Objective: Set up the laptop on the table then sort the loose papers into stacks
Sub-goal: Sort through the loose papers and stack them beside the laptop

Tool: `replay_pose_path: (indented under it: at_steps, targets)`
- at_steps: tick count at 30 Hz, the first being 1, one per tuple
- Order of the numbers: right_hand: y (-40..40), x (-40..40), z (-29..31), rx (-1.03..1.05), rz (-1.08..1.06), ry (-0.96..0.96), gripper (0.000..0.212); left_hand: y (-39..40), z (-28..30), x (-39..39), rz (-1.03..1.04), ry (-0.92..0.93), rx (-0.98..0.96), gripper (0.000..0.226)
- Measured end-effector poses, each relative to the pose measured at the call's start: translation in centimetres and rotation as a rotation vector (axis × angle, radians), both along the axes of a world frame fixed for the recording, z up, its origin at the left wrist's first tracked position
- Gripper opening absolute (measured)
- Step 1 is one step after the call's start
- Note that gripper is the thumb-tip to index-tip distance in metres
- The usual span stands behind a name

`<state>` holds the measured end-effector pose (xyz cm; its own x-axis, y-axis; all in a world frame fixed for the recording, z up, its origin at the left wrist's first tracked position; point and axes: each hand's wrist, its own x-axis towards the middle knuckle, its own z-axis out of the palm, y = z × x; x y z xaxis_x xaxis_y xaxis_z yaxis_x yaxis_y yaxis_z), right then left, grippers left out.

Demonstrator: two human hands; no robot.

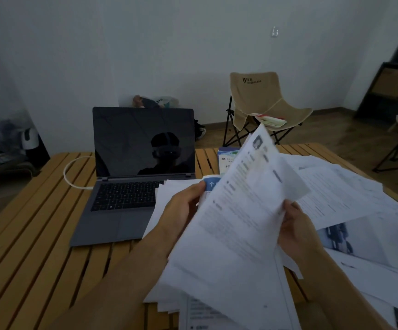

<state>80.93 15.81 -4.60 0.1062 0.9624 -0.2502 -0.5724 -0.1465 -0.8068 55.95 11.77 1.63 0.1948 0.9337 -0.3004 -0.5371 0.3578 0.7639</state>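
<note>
**Sorting loose sheets beside the opened laptop**

Head view. The laptop (136, 172) stands open with a dark screen on the slatted wooden table (33, 234), a white cable (74, 172) at its left edge. Both hands are raised over the table, grasping a sheaf of papers (236, 222): the left hand (181, 210) pinches its left edge, the right hand (295, 232) its right edge. More loose sheets (341, 194) lie spread to the right. The sheets appear thin, light and limp, likely to slide apart; gripping opposite edges, thumb on top, should keep them together.
</note>
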Motion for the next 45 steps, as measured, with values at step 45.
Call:
replay_pose_path:
  at_steps: [45]
  targets:
    - [-6.4,-6.3,17.1,0.632,0.077,-0.581,0.021,-4.0,8.0,-4.1,0.586,0.658,0.684,0.031]
